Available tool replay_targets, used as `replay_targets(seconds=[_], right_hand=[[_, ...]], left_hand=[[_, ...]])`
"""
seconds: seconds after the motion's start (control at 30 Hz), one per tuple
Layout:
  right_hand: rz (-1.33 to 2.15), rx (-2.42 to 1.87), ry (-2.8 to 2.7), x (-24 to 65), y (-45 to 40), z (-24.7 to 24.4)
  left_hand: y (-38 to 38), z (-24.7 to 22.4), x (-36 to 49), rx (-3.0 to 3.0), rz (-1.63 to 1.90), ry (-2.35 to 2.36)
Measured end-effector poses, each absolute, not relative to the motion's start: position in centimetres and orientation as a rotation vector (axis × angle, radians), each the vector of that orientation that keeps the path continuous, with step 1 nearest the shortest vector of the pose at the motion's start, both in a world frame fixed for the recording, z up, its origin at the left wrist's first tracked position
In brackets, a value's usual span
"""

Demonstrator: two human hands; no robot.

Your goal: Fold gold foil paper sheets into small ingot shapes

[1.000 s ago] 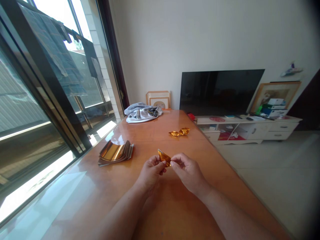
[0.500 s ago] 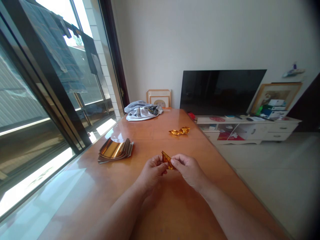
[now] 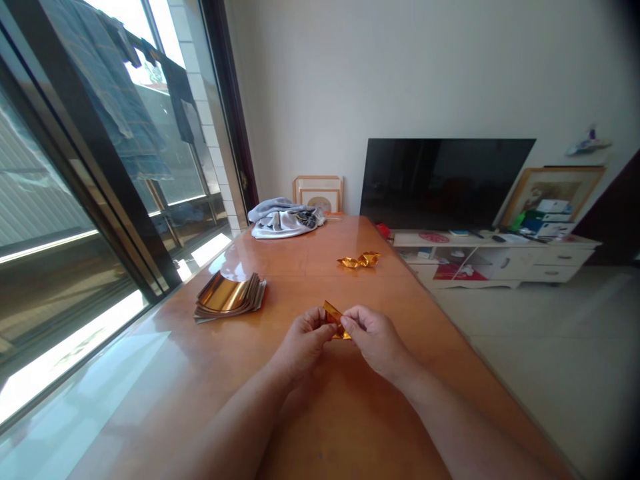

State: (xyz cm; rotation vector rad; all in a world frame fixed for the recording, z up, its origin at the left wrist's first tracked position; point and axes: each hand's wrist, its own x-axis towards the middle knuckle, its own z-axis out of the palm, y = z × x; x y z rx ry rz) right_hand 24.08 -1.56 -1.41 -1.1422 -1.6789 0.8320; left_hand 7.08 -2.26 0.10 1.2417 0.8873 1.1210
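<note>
Between my hands is a small folded piece of gold foil paper (image 3: pixel 334 313), held just above the table. My left hand (image 3: pixel 311 333) pinches its left side between thumb and fingers. On the right side, the thumb and forefinger of my right hand (image 3: pixel 373 333) grip the same piece. Beyond them lie folded gold foil pieces (image 3: pixel 359 261), touching or close together on the table. A curved stack of gold foil sheets (image 3: pixel 227 295) rests to the left of my hands.
The glossy brown wooden table (image 3: pixel 290 287) stretches away from me. Grey cloth (image 3: pixel 287 219) is heaped at its far end, in front of framed pictures (image 3: pixel 319 193). A glass sliding door (image 3: pixel 100 167) stands on the left. Further right are a television (image 3: pixel 445 183) and a white cabinet (image 3: pixel 545 262).
Both hands keep their hold on the folded foil, with only a slight shift of the fingers and foil. The view has tilted a little; the things on the table lie as before.
</note>
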Motion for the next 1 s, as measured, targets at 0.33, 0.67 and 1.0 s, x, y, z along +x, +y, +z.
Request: replay_targets(seconds=[0.33, 0.67, 1.0], right_hand=[[0.948, -1.124, -1.688, 23.9, -2.1, -0.9], [1.066, -1.079, -1.711, 24.1, -2.2, -0.8], [1.170, -1.121, -1.694, 24.1, -2.4, -0.7]], left_hand=[[-2.0, -0.3, 6.9, 1.132, 1.208, 0.845], [-1.7, -0.5, 6.8, 1.029, 1.235, 0.831], [-1.0, -0.6, 5.9, 0.999, 1.346, 0.862]])
